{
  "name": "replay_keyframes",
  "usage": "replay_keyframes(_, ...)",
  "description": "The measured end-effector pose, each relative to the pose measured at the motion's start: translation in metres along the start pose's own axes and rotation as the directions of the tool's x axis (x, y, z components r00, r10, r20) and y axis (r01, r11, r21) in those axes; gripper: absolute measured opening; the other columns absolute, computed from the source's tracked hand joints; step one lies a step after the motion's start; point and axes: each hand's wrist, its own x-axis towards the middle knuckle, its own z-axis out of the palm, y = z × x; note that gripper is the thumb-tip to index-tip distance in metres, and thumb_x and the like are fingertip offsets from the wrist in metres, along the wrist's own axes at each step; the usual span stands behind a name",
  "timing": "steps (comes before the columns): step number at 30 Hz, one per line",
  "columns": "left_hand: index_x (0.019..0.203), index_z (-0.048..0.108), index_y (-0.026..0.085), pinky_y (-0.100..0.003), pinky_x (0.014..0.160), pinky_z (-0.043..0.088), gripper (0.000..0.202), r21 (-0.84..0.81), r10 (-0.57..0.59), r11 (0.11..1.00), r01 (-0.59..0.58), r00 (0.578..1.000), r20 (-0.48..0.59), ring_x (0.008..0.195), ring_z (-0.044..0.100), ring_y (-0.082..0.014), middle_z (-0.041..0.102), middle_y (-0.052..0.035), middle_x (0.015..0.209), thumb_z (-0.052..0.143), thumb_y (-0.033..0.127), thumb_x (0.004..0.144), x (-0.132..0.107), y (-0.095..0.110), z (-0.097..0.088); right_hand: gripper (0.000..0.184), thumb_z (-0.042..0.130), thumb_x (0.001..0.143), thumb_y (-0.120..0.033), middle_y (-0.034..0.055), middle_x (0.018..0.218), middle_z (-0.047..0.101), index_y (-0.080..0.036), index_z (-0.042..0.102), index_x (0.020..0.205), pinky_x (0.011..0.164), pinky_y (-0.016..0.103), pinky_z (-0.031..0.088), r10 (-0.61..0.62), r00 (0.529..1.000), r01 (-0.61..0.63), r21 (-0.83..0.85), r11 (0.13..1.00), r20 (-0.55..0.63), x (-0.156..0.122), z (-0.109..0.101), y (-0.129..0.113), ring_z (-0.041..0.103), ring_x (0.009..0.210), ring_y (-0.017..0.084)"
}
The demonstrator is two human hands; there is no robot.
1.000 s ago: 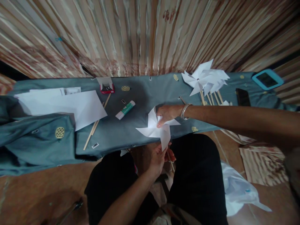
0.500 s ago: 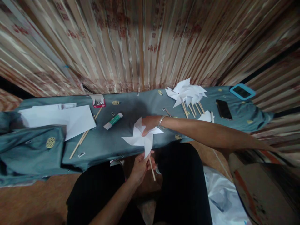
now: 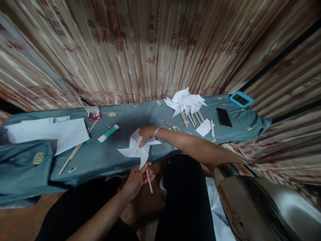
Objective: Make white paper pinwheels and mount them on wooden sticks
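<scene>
A white paper pinwheel [image 3: 135, 149] lies at the near edge of a table under a grey-blue cloth [image 3: 100, 157]. My right hand [image 3: 146, 134] presses down on its centre with the fingers pinched together. Below the table edge my left hand [image 3: 136, 177] is closed around the pinwheel's wooden stick [image 3: 149, 180], which points down towards my lap.
A heap of finished pinwheels [image 3: 185, 102] on sticks lies at the back right, beside a paper square [image 3: 203, 128], scissors [image 3: 173, 127], a black phone [image 3: 223, 117] and a blue-framed tablet [image 3: 240, 99]. To the left are a glue stick [image 3: 108, 133], a red box [image 3: 94, 115], loose sticks [image 3: 72, 154] and white sheets [image 3: 50, 131].
The view has swung right and back, so the table shifted left in the picture. Both hands have stayed on the pinwheel and its stick.
</scene>
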Motion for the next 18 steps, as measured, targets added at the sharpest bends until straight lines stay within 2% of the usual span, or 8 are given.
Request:
replay_keyframes(5,0.084,0.061,0.014,-0.027,0.062,0.056,0.021,-0.015,-0.044,0.999,0.044,0.999,0.002,0.055,0.067,-0.015,0.064,-0.0014,0.058,0.074,0.03,0.081,0.003,0.002,-0.003,0.059,0.074,0.074,-0.052,0.0098,0.122,0.07,-0.012,0.068,0.117,0.082,0.024,0.046,-0.019,0.999,0.019,0.001,1.0,0.026,0.004,0.001,0.0,0.064,0.11,0.025)
replay_keyframes(7,0.086,0.061,0.013,-0.029,0.064,0.057,0.023,-0.021,-0.051,0.998,0.052,0.996,0.068,0.058,0.068,-0.0163,0.066,-0.0036,0.061,0.073,0.033,0.081,0.004,0.0,-0.005,0.059,0.074,0.075,-0.05,0.0096,0.122,0.069,-0.014,0.066,0.121,0.084,0.025,0.045,-0.033,0.999,0.033,-0.005,0.999,0.029,0.006,0.003,-0.001,0.063,0.112,0.025)
replay_keyframes(11,0.081,0.062,0.012,-0.031,0.064,0.056,0.028,-0.008,-0.049,0.999,0.051,0.99,0.135,0.058,0.069,-0.0177,0.068,-0.0056,0.062,0.072,0.038,0.08,0.008,-0.004,-0.012,0.06,0.069,0.077,-0.052,0.0131,0.119,0.07,-0.012,0.066,0.121,0.083,0.028,0.045,-0.052,0.998,0.053,-0.03,0.998,0.042,0.012,0.007,0.002,0.064,0.109,0.027)
replay_keyframes(18,0.08,0.06,0.014,-0.032,0.064,0.055,0.037,-0.022,-0.024,0.999,0.029,0.982,0.188,0.055,0.067,-0.0173,0.065,-0.003,0.058,0.074,0.047,0.076,0.013,-0.01,-0.018,0.062,0.069,0.073,-0.059,0.0114,0.11,0.072,-0.014,0.069,0.115,0.076,0.028,0.046,-0.019,0.998,0.022,-0.046,0.999,0.058,0.021,0.01,0.007,0.067,0.099,0.026)
